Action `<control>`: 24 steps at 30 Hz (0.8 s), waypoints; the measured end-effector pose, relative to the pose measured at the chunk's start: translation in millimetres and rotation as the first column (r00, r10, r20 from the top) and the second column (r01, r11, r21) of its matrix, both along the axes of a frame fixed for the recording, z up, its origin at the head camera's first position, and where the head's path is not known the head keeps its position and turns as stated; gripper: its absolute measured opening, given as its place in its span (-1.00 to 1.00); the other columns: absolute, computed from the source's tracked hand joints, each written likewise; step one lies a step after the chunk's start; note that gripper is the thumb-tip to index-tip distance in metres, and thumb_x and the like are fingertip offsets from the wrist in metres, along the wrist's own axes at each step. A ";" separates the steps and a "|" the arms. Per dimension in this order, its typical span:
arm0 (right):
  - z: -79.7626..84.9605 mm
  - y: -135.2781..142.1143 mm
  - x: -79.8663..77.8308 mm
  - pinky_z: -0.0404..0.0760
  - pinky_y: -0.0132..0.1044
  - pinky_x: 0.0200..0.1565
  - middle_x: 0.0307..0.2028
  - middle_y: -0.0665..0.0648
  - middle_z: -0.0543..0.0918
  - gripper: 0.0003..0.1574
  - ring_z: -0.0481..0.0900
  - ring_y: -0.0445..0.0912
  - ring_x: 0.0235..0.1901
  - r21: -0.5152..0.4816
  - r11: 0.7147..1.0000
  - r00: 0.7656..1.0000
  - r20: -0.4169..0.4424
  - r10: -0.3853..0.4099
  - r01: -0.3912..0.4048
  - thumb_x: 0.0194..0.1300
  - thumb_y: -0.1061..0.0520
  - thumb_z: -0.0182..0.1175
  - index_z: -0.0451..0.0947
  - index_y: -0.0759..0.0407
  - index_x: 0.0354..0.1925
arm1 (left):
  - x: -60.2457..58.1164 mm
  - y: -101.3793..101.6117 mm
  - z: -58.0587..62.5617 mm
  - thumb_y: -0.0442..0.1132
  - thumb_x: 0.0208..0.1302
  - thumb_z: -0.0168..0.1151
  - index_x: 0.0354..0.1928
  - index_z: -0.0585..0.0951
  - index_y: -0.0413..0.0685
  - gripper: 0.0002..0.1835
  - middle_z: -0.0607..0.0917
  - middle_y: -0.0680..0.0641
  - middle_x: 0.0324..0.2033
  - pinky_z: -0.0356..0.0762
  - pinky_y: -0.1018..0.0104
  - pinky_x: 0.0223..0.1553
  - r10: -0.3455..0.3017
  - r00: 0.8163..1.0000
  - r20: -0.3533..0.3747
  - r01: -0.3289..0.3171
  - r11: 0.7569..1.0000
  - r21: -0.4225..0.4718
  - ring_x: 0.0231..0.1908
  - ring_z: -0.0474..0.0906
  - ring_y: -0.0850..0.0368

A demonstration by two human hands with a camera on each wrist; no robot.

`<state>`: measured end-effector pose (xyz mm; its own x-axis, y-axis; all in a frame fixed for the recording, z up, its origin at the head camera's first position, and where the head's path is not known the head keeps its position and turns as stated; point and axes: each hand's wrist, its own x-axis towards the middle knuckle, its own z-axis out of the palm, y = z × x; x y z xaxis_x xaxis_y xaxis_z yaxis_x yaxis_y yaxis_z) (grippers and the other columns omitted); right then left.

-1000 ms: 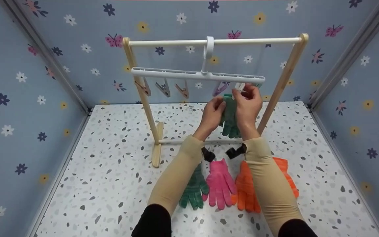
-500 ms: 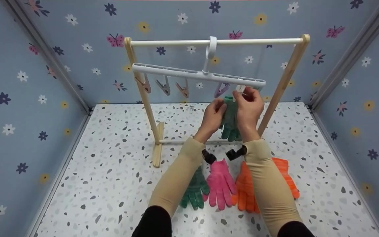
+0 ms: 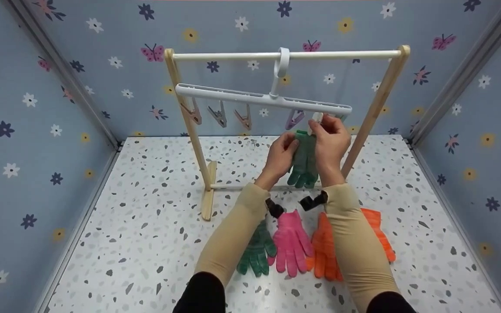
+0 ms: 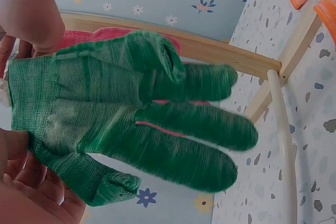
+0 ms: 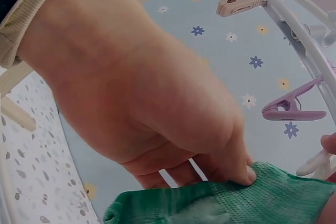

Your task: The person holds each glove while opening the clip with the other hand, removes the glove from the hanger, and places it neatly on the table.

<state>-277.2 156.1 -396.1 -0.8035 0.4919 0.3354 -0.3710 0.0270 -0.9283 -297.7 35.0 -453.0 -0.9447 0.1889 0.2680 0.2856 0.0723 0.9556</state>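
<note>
My left hand (image 3: 280, 152) pinches the cuff of a green knitted glove (image 3: 304, 158), whose fingers hang downward. My right hand (image 3: 331, 141) grips a white clothespin (image 3: 317, 117) under the right part of a white hanger (image 3: 237, 97), right at the glove's cuff. In the left wrist view the glove's palm side (image 4: 105, 98) faces the camera, with a pink glove (image 4: 79, 36) partly hidden behind it. In the right wrist view, left fingertips hold the cuff while right fingertips show at the right edge by the white clothespin (image 5: 314, 165).
The hanger hooks over a wooden rack's top rail (image 3: 342, 54). Left of the hands hang several clothespins, including a purple one (image 3: 295, 119). On the speckled table lie a green glove (image 3: 257, 252), pink gloves (image 3: 291, 243) and orange gloves (image 3: 326, 248), partly under the forearms.
The hanger has tilted, its right end lower and its left end higher. The held green glove has sunk slightly, and both hands have shifted a little downward with it.
</note>
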 end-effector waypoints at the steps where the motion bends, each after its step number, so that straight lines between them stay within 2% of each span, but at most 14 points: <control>1: 0.3 0.5 0.0 0.60 -0.26 -0.03 -0.15 0.17 0.68 -0.72 0.60 0.01 -0.12 0.004 1.000 1.000 -0.002 -0.002 0.002 0.24 0.13 0.43 0.68 0.18 -0.09 | 0.3 0.1 -0.4 -0.21 0.55 0.02 0.05 0.57 -0.08 -0.80 0.64 0.00 -0.21 0.53 0.28 -0.19 -0.001 1.000 0.002 0.001 1.000 -0.001 -0.23 0.55 0.15; 9: 3.4 3.2 2.3 0.59 -0.27 -0.07 -0.16 0.16 0.69 -0.71 0.59 0.00 -0.15 0.009 1.000 1.000 0.013 -0.006 0.006 0.22 0.11 0.45 0.70 0.17 -0.09 | 3.5 -4.0 -2.8 -0.22 0.55 0.02 0.04 0.59 -0.07 -0.80 0.66 0.02 -0.19 0.53 0.27 -0.18 0.002 1.000 -0.003 -0.002 1.000 0.006 -0.22 0.57 0.15; 18: 3.7 4.4 3.5 0.60 -0.24 -0.04 -0.16 0.19 0.66 -0.70 0.58 0.02 -0.13 -0.037 0.999 1.000 0.025 -0.006 0.007 0.20 0.15 0.45 0.69 0.16 -0.08 | 8.0 -15.7 -5.0 -0.24 0.55 0.02 0.01 0.59 -0.08 -0.81 0.65 0.01 -0.21 0.48 0.28 -0.19 0.010 1.000 -0.020 -0.010 1.000 0.002 -0.24 0.54 0.15; 24: 1.8 5.3 4.6 0.60 -0.23 -0.02 -0.10 0.17 0.66 -0.63 0.57 0.02 -0.10 -0.030 1.000 0.999 0.046 0.010 -0.008 0.22 0.09 0.44 0.67 0.12 -0.01 | 11.1 -23.5 -6.5 -0.23 0.55 0.03 0.01 0.58 -0.10 -0.82 0.65 -0.04 -0.23 0.48 0.28 -0.21 0.005 1.000 -0.006 -0.004 1.000 0.018 -0.27 0.53 0.13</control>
<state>-272.5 161.4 -394.3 -0.8220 0.4938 0.2835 -0.3281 -0.0038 -0.9446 -286.6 11.5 -459.5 -0.9440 0.1796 0.2768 0.2908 0.0560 0.9552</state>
